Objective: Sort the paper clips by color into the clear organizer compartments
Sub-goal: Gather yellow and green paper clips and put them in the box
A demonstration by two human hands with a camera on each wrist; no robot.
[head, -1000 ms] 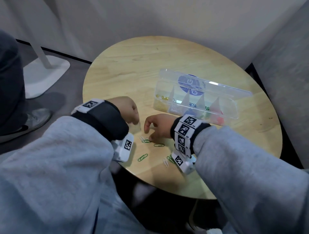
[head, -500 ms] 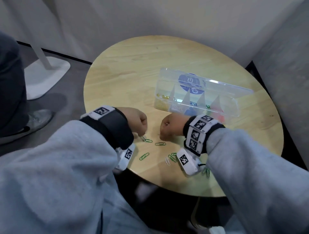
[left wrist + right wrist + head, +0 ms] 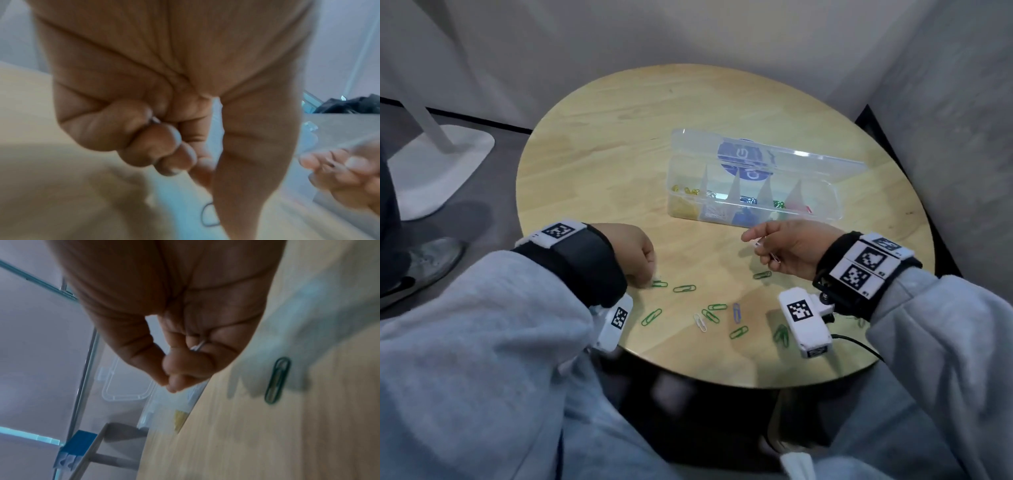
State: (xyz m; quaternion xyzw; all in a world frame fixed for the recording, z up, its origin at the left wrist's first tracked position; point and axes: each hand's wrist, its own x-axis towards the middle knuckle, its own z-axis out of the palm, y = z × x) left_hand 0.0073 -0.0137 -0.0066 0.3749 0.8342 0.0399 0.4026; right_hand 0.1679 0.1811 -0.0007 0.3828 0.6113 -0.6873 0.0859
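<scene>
On round wood, right hand (image 3: 789, 251) pinches thin wire clip (image 3: 198, 346); left (image 3: 635, 255) clenched, perhaps empty.

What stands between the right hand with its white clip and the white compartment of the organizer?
Nothing visible does. The right hand holds a white clip above the table, just in front of the clear organizer. Its lid is open and leans back, so the white compartment is reachable from above.

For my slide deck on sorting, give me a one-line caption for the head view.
Right hand lifts a white paper clip toward the clear organizer as the left hand reaches green clips.
</scene>
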